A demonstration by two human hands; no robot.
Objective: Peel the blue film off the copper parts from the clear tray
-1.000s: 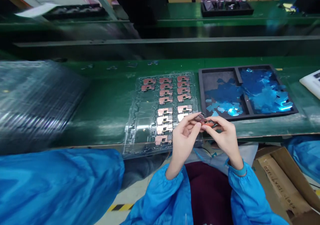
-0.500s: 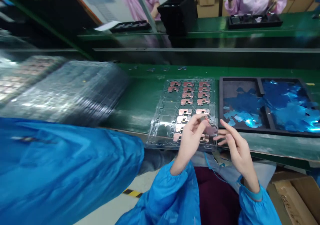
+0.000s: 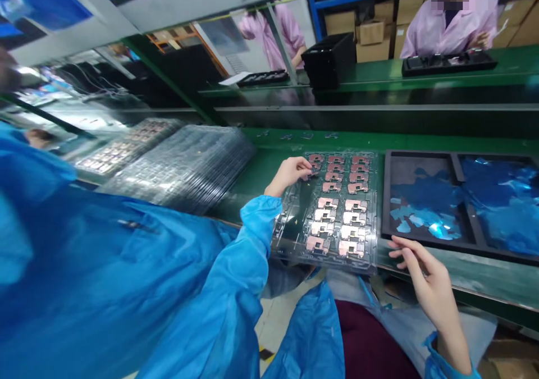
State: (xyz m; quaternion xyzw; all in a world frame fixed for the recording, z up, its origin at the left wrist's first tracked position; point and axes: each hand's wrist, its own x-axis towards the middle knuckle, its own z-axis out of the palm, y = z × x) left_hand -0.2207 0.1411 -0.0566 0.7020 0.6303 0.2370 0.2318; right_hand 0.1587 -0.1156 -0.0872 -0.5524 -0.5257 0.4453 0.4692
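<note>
Left hand pinches a circuit board at the far left of the clear plastic tray; the right hand, loosely spread, hangs off that tray's near-right corner by the bench edge. Right of the tray, a partitioned black box holds blue film; left, past open bench, stand stacked trays.

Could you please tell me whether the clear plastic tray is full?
Only partly: circuit boards line two columns of the clear plastic tray, but its left column shows boards only at the far end.
</note>
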